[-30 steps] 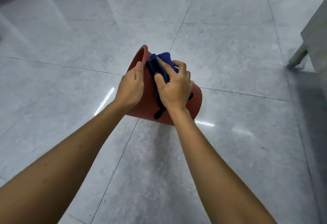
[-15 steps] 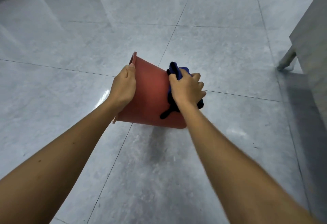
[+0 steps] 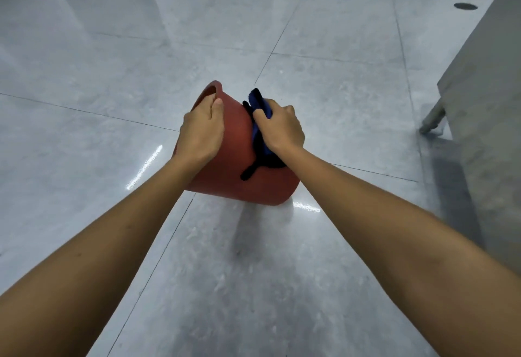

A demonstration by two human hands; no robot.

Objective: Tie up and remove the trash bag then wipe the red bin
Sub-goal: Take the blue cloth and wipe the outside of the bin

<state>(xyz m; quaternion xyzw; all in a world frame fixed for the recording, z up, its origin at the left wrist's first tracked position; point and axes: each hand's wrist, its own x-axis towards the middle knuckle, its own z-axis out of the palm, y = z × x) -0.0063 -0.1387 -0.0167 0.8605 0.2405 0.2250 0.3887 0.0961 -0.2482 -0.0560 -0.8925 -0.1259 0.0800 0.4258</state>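
Left hand (image 3: 200,130) clamped on bin (image 3: 236,159) rim, thumb hooked inside, fingers over outer wall; same hold as 0.5 s ago. Bin tilted, mouth facing away-left, held above floor (image 3: 84,74); base lower and nearer than before. Right of that grip, cloth (image 3: 260,131) pressed to bin's side wall under right hand (image 3: 282,128), fingers curled round it; slid further right across wall since previous frame. Cabinet (image 3: 485,102) far right.
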